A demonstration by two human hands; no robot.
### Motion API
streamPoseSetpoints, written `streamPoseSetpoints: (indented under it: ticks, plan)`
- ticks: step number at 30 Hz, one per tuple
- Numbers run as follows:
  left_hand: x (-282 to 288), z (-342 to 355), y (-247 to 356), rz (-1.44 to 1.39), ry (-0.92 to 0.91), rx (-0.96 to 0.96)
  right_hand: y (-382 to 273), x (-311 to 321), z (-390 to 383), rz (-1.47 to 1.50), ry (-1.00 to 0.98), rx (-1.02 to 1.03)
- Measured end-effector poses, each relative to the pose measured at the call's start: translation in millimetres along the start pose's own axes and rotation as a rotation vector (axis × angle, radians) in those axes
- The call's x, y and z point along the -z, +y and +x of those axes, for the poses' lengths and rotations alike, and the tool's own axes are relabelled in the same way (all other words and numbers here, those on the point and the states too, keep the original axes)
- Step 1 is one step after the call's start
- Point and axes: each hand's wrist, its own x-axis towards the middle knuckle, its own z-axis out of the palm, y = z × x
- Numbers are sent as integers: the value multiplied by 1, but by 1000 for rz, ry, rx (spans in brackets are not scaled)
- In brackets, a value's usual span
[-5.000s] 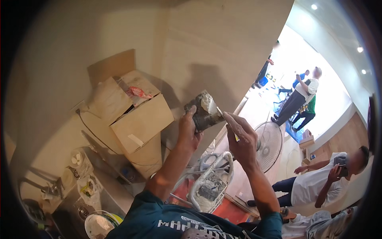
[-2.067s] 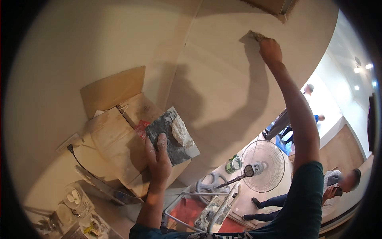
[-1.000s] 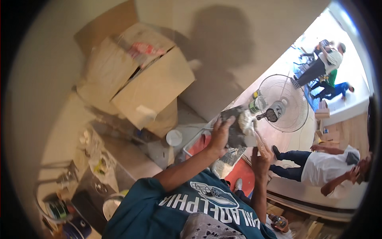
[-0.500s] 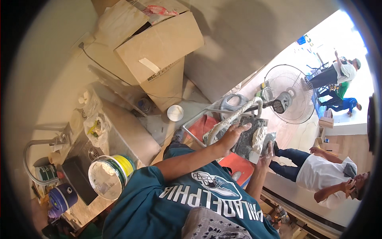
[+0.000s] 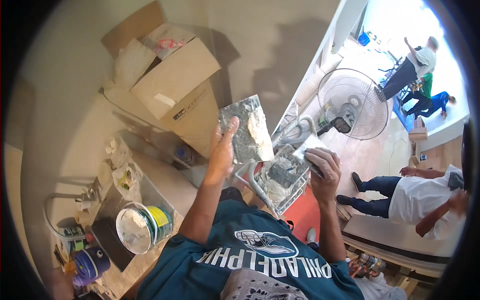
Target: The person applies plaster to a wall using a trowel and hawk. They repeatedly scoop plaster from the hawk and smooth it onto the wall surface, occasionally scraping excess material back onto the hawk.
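Observation:
My left hand [image 5: 223, 150] is closed on the edge of a dark grey, flat rectangular plate [image 5: 237, 132], thumb lying on its face. A thick ridge of white putty [image 5: 258, 132] runs along the plate's right side. To the right, my right hand [image 5: 326, 164] grips a thin putty scraper [image 5: 307, 145] with a whitish, smeared blade, apart from the plate. Its grip is mostly hidden by my fingers. Below and between my hands stands a metal-framed step ladder [image 5: 260, 192], its top holding a putty-smeared dark item [image 5: 286, 172] I cannot identify.
A pail of white paste [image 5: 134, 225] stands on the counter at left, beside a sink faucet [image 5: 75, 200] and a purple jug [image 5: 91, 265]. Cardboard boxes [image 5: 180, 85] lean by the wall ahead. A large fan [image 5: 352, 105] is ahead right. A person [image 5: 420, 200] stands at right; others work beyond.
My hands have moved apart: the plate has gone left and up with my left hand, and the scraper has come away from it in my right. The head view has shifted.

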Motion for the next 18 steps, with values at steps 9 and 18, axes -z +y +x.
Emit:
streamPoseSetpoints:
  ticks: [9, 18]
  plan:
    - [-29, 62, 30, 325, -243, -151, -26, -26, 72, -297, -114, 300]
    - [-19, 182, 26, -174, -138, 355, -30, -110, 139, -57, 202, 68]
